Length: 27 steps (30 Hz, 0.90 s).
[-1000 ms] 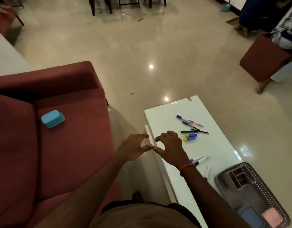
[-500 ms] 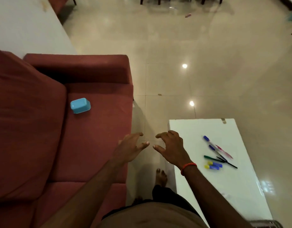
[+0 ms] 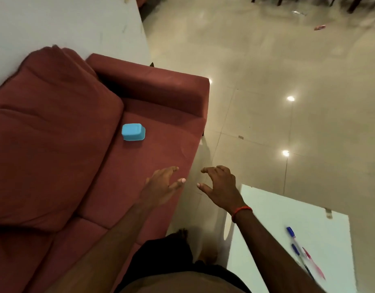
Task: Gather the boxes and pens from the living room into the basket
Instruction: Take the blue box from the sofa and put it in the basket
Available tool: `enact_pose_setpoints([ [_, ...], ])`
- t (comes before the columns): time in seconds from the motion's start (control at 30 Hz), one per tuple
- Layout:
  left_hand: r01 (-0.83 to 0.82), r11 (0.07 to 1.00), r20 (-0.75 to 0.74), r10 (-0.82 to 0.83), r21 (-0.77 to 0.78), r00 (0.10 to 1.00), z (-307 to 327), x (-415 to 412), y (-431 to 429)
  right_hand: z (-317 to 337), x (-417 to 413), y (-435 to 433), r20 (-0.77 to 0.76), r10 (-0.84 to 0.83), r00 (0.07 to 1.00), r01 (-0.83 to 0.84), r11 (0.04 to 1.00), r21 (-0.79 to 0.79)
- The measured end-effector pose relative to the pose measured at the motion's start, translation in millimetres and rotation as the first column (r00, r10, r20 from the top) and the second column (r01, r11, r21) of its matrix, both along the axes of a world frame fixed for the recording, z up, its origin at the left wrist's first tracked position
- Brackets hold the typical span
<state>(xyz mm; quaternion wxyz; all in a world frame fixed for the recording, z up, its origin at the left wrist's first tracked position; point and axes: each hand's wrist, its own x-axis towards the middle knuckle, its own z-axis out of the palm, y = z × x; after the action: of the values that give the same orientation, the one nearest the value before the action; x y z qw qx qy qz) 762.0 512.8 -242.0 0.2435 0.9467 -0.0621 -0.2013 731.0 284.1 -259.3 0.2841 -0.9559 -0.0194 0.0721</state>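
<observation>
A small light-blue box (image 3: 133,132) lies on the seat of a dark red sofa (image 3: 55,144), close to the back cushion. My left hand (image 3: 161,185) hovers over the sofa's front edge, fingers spread, holding nothing, a good way below and right of the box. My right hand (image 3: 220,187) is beside it over the floor gap, fingers curled apart and empty, with a red band at the wrist. Blue pens (image 3: 293,237) and a pink pen (image 3: 313,263) lie on the white table (image 3: 267,225) at the lower right. The basket is out of view.
A grey wall (image 3: 66,24) runs behind the sofa. Glossy beige floor tiles (image 3: 288,70) stretch ahead, with dark chair legs (image 3: 305,0) at the top right and a small pink scrap (image 3: 319,27) on the floor. My legs stand between sofa and table.
The view has swung left toward the sofa. The blue box is now nearer the centre, the table and pens have slid to the lower right, and the basket has left the frame. Both hands stay empty.
</observation>
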Motion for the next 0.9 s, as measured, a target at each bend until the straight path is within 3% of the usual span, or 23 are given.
enact_pose_setpoints([
  [0.67,-0.287,0.955,-0.056,0.283,-0.079,0.957,-35.1,157.2,86.0,-6.6,213.9,73.1,-0.073,0.214,0.974,-0.218,0.975,-0.046],
  [0.9,-0.491,0.865,-0.120,0.479,-0.107,0.870,-64.9,187.8,118.9,-25.7,277.7,116.1,-0.097,0.211,0.973,-0.203,0.976,0.084],
])
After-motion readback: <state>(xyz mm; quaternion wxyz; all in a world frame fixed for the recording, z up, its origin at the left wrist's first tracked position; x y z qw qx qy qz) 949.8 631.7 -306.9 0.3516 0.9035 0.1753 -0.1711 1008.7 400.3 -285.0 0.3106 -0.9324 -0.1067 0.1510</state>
